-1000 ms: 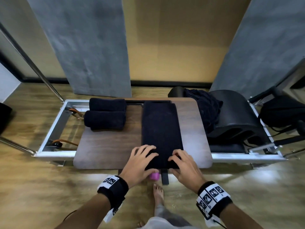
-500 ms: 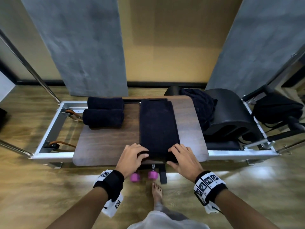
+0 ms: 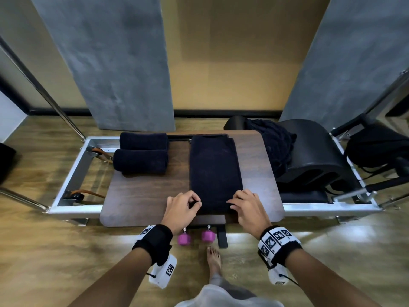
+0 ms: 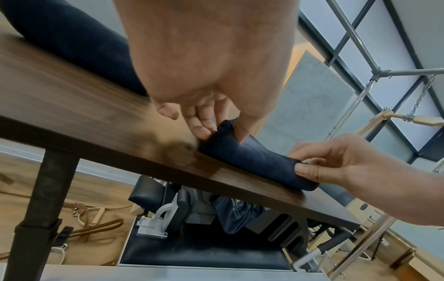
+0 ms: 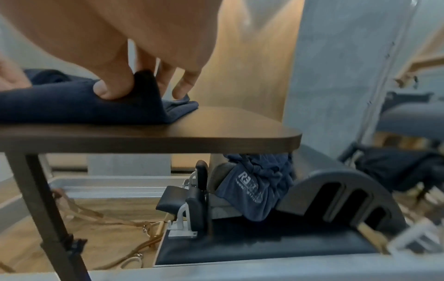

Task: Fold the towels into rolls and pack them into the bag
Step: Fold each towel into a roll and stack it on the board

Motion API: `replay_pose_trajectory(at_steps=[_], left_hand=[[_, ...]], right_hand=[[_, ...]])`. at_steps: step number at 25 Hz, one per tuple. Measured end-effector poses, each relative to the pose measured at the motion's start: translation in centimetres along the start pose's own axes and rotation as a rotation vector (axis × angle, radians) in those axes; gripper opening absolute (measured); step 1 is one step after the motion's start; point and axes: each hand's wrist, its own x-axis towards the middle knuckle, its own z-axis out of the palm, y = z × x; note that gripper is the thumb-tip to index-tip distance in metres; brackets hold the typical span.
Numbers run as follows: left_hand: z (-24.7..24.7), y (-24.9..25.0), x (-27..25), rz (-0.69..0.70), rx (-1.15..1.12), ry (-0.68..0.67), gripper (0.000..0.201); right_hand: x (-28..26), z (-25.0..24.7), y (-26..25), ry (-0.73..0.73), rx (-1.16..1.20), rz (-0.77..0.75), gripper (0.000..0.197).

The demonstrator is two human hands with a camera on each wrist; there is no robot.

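A dark navy towel [image 3: 213, 169], folded into a long strip, lies lengthwise on the brown wooden table [image 3: 143, 196]. Its near end is curled up into the start of a roll [image 4: 254, 157]. My left hand [image 3: 183, 206] pinches the roll's left end between thumb and fingers [image 4: 204, 129]. My right hand [image 3: 245, 203] pinches the right end, thumb [image 5: 113, 85] pressed into the fold. Two rolled navy towels [image 3: 141, 155] lie side by side at the table's far left. A dark drawstring bag [image 3: 274, 149] slumps just past the table's right edge, its white print visible in the right wrist view [image 5: 254, 186].
The table stands over a metal-framed reformer [image 3: 73, 173] with a black arc barrel [image 3: 314, 156] at the right. Two pink dumbbells [image 3: 195, 237] sit on the wooden floor by my bare foot [image 3: 213, 260]. A black backpack [image 3: 376, 147] is far right.
Both hands went from lying flat on the towel's near end to pinching it and turning it over into the first curl of a roll. The camera view shifted slightly back.
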Motion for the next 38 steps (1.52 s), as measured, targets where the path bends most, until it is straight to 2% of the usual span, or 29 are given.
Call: replay_pose_trajectory(at_steps=[4, 6, 9, 11, 13, 14, 16, 18, 21, 23, 26, 27, 29, 31, 33, 37, 38], left_hand=[[0.2, 0.1, 0.0, -0.032, 0.025, 0.058, 0.011], [0.1, 0.2, 0.2, -0.062, 0.006, 0.046, 0.013], [-0.5, 0.4, 1.0, -0.161, -0.03, -0.012, 0.019], [-0.8, 0.6, 1.9, -0.239, -0.059, -0.055, 0.022], [-1.1, 0.8, 2.8, -0.332, -0.117, -0.101, 0.035], [-1.3, 0.9, 3.3, -0.376, -0.147, -0.119, 0.041], [-1.6, 1.0, 4.0, -0.426, -0.163, -0.133, 0.046], [-1.6, 0.9, 4.3, -0.432, -0.157, -0.135, 0.045], [-1.3, 0.9, 3.8, -0.344, -0.093, -0.119, 0.042], [-1.2, 0.9, 3.0, -0.167, 0.017, -0.033, 0.037], [-1.1, 1.3, 2.1, 0.19, 0.097, 0.127, 0.018], [-1.2, 1.5, 2.0, 0.271, 0.125, 0.139, 0.015], [-1.2, 1.7, 2.0, 0.369, 0.224, 0.08, 0.028], [-1.2, 1.5, 2.3, 0.373, 0.291, 0.008, 0.033], [-1.3, 1.3, 2.8, 0.32, 0.231, -0.009, 0.022], [-1.3, 1.6, 4.2, 0.242, 0.203, -0.032, 0.009], [-1.2, 1.7, 4.6, 0.229, 0.227, -0.044, 0.012]], right_hand=[[0.9, -0.2, 1.0, 0.047, 0.466, 0.272, 0.026], [1.2, -0.3, 1.2, 0.077, 0.459, 0.306, 0.02], [1.0, 0.1, 0.1, 0.153, 0.06, 0.1, 0.009], [0.6, 0.5, -0.5, 0.156, -0.123, -0.029, 0.015], [0.2, 0.8, -0.9, 0.118, -0.189, -0.098, 0.037], [0.0, 0.8, -1.0, 0.099, -0.198, -0.129, 0.041], [-0.1, 0.8, -1.3, 0.069, -0.209, -0.182, 0.03], [-0.1, 0.6, -1.3, 0.033, -0.214, -0.193, 0.032], [0.7, 0.1, -1.3, -0.039, -0.211, -0.158, 0.025], [2.0, -0.2, -1.4, -0.082, -0.172, -0.091, 0.026], [4.1, -0.9, -1.5, -0.13, -0.054, 0.036, 0.027], [4.6, -1.1, -1.5, -0.14, -0.011, 0.076, 0.029], [5.2, -1.3, -1.3, -0.156, 0.053, 0.128, 0.034], [5.6, -1.4, -1.0, -0.151, 0.104, 0.155, 0.041], [5.9, -1.4, -0.6, -0.126, 0.11, 0.152, 0.041], [5.2, -1.2, -0.4, 0.036, -0.001, -0.01, 0.012], [5.0, -1.2, -0.4, 0.05, -0.026, -0.048, 0.017]])
